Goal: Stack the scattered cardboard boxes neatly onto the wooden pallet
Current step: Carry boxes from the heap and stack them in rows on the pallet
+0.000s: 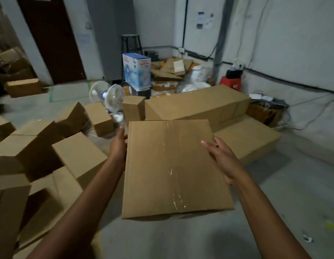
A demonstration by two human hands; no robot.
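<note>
Dim, soft overall, edges bowed and blurred

Both bare arms reach forward from the lower edge of the view, a little bent. The left grip [118, 144] lies flat against the left side of the cardboard box [171, 165], fingers straight. The right grip [225, 159] presses its right edge, fingers stretched, one finger lying on top.
</note>
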